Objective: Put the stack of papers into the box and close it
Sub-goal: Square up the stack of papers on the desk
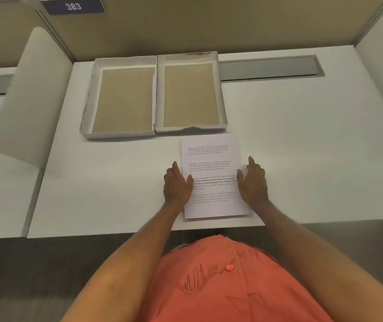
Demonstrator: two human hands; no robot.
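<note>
A stack of printed white papers (213,163) lies flat near the front edge of the white desk (302,147). My left hand (177,184) rests against the stack's left edge, thumb on the top sheet. My right hand (253,182) presses on the right edge in the same way. Both hands frame the stack; it sits on the desk, not lifted. Behind it stand two shallow white open trays with brown bottoms, side by side: the left half of the box (88,98) and the right half (221,94). Which one is the lid I cannot tell.
A grey cable slot (269,67) runs along the back of the desk, right of the box. Beige partition walls close the back and sides. A rounded white divider (30,96) stands at the left. A sign (73,6) reads 383.
</note>
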